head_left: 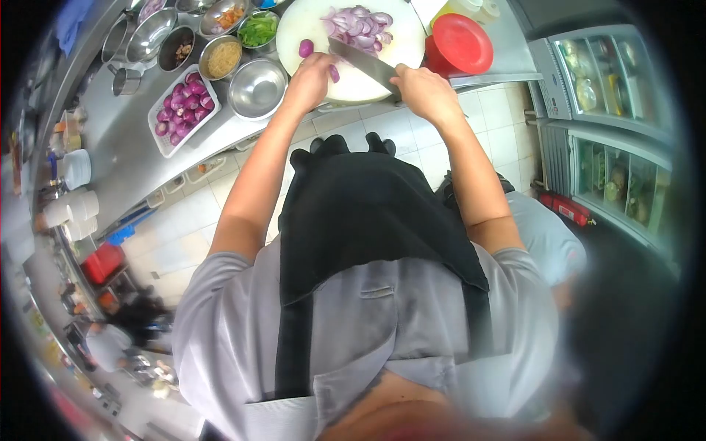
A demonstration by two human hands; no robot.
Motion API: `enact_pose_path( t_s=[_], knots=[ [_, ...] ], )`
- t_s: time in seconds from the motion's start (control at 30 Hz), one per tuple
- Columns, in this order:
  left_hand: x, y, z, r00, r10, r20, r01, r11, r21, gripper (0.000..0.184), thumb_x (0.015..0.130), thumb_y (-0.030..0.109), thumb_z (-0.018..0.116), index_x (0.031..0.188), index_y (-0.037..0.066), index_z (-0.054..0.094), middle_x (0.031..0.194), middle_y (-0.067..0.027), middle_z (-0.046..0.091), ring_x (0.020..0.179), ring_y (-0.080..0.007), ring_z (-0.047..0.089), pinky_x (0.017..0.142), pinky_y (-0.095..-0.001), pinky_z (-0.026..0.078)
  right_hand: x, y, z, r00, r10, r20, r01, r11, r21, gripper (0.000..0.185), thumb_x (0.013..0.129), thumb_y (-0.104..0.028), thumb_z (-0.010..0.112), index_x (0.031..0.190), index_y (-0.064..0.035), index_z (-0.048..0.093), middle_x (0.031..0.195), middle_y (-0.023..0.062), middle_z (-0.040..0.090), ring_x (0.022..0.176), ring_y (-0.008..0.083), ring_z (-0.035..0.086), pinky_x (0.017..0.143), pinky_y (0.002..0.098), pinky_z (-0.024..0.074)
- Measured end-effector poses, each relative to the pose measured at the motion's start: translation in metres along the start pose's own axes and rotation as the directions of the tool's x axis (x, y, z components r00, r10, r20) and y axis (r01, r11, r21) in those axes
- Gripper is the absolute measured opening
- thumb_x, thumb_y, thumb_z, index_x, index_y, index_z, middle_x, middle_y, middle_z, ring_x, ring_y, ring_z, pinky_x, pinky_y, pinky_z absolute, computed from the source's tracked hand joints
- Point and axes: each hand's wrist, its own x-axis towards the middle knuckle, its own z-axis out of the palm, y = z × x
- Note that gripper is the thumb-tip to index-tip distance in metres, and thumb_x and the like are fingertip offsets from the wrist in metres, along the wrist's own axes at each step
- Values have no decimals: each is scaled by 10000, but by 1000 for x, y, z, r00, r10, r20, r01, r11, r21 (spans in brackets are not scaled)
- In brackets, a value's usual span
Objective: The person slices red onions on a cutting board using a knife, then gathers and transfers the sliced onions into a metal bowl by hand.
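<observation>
My right hand [426,94] grips the handle of a kitchen knife [368,63], whose broad blade points left across the round white cutting board [294,29]. Sliced shallots [360,28] lie in a heap past the blade. My left hand [309,79] rests at the near left of the board, fingers closed at a peeled purple shallot [334,73]. Just beyond those fingertips sits another shallot piece [306,48]. The blade is apart from my left hand.
A white basket of peeled shallots [159,110], an empty metal bowl [257,88] and several filled bowls stand on the steel counter left of the board. To its right is a red container [462,44]. Glass-door fridges [610,81] stand at right; another person [540,235] is close behind.
</observation>
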Motion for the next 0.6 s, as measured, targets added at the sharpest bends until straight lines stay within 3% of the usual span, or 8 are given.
enact_pose_path(
  t_s=[0.03,0.1,0.33,0.53,0.6],
  knots=[
    [1,-3,-3,1000,2,3,-2,1000,-2,239,984,101,606,1198,55,702,1123,-171,736,1096,-394,703,955,-483,558,0,-1,1,1000,4,1,-4,1000,1,308,1089,-287,537,1166,-38,702,1064,252,762,1042,443,737,896,564,556],
    [2,-6,-8,958,30,284,-39,999,28,231,971,77,585,1149,77,733,1259,-126,689,1183,-365,662,989,-470,546,-1,-4,5,998,-38,47,40,999,-36,295,1085,-268,532,1172,-47,707,1075,249,764,1047,425,743,901,557,556],
    [-1,4,0,982,16,188,-28,998,60,221,969,101,583,1136,112,726,1226,-89,694,1154,-353,674,963,-455,564,2,-9,20,997,-47,63,50,998,-48,270,1065,-211,522,1198,-59,702,1065,243,769,1056,408,749,908,541,564],
    [-5,4,5,991,-2,135,-7,998,67,213,975,102,562,1106,150,722,1213,-68,697,1128,-341,688,938,-457,575,2,-5,30,995,-104,5,104,987,-124,261,1036,-159,492,1176,-52,684,998,221,780,947,409,771,830,536,592],
    [-6,3,8,994,-16,107,7,997,83,218,981,103,559,1112,156,724,1202,-72,699,1102,-355,695,930,-469,574,-3,-5,24,993,-107,-57,102,991,-82,259,1097,-277,533,1099,-47,652,913,231,756,913,444,739,805,575,553]
  ],
)
